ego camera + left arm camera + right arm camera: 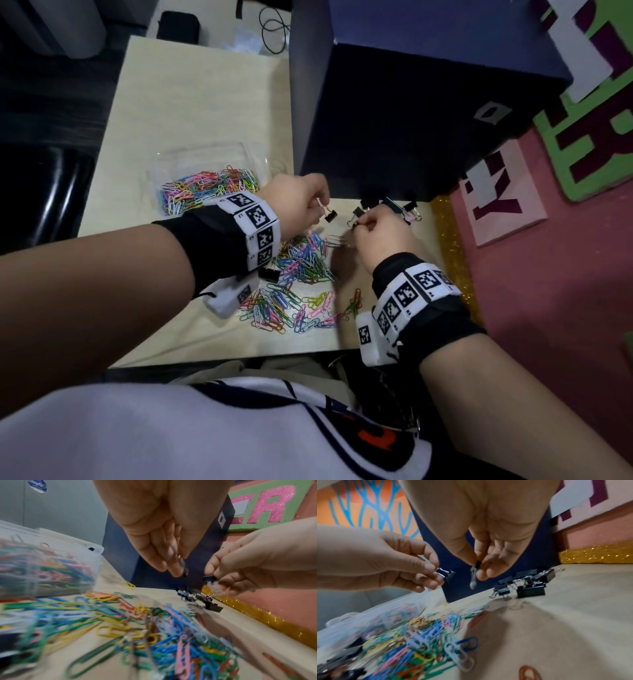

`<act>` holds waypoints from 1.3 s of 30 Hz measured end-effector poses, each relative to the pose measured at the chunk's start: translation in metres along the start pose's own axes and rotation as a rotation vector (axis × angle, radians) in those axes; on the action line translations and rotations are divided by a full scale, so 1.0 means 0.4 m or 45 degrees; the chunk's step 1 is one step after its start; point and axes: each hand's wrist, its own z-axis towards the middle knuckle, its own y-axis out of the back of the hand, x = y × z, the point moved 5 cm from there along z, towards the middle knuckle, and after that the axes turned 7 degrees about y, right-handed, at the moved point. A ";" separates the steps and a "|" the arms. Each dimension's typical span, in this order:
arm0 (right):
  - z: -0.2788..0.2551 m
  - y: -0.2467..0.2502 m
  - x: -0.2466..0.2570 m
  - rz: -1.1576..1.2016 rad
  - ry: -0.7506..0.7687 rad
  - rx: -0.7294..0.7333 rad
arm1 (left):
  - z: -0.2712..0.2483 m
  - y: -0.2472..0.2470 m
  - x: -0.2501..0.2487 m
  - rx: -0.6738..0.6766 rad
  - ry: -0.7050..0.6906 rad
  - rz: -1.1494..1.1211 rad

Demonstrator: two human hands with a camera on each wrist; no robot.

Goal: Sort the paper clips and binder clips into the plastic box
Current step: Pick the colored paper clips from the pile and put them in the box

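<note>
My left hand [317, 207] pinches a small black binder clip [331, 216] by its wire handle, just above the table. My right hand [361, 224] pinches another black binder clip [475, 574] close beside it. Both hands hover a little apart. In the left wrist view the left fingertips [175, 572] close on the left clip [185, 568]. A heap of black binder clips [400, 207] lies by the dark box. Coloured paper clips [301, 263] are strewn under the hands. The clear plastic box [171, 161] at the left holds many paper clips.
A tall dark blue box [411, 120] stands right behind the binder clips. A gold glitter strip [448, 246] edges the table on the right, with a pink board [548, 274] beyond. One more binder clip [269, 274] lies under my left wrist.
</note>
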 end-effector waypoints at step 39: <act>-0.099 -0.188 0.189 -0.398 0.753 0.555 | -0.128 0.002 0.174 0.481 -0.076 0.983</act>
